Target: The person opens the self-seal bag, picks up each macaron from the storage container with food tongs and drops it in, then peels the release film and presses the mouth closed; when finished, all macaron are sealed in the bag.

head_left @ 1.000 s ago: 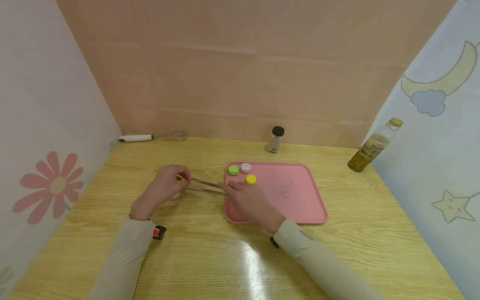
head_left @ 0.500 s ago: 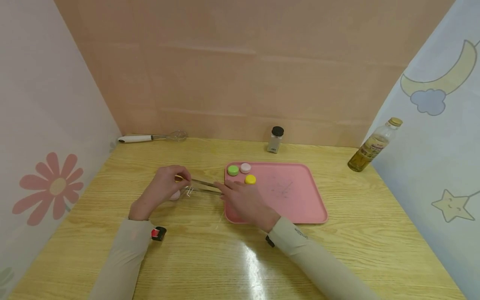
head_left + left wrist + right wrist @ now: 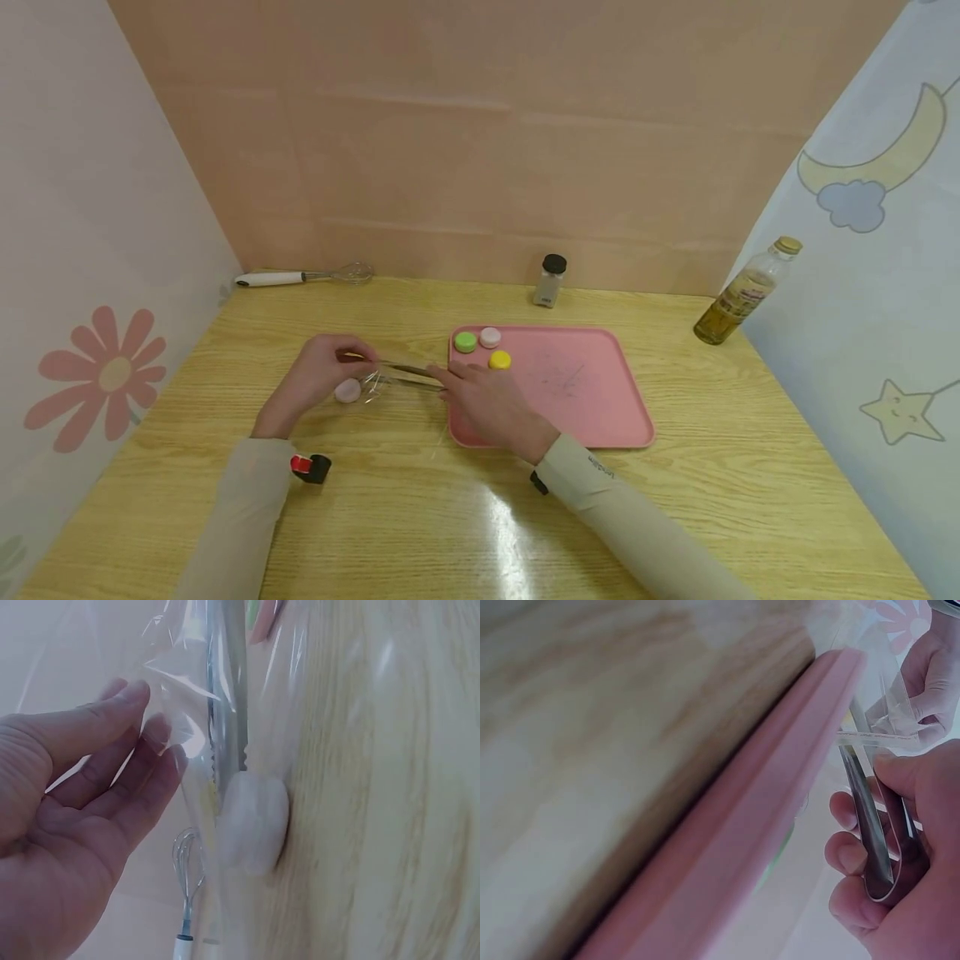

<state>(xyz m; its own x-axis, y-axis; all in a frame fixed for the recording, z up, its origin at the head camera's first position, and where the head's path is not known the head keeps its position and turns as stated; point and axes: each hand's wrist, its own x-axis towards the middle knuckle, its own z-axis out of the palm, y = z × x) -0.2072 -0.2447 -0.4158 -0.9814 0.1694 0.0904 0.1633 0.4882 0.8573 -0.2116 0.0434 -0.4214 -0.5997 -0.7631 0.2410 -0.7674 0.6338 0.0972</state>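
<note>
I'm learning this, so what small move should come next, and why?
Probably ease the tongs gently out of the clear bag: the pale macaron seems to lie just beyond their tips, while the left hand pinches the bag.

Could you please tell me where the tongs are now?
In the head view, the tongs stretch left from the right hand at the left edge of the pink tray to the clear plastic bag by the left hand.

The tabletop (image 3: 504, 537) is streaked by glare and, in the right-wrist view, blurred; the clear bag (image 3: 180, 671) is flecked with highlights.
</note>
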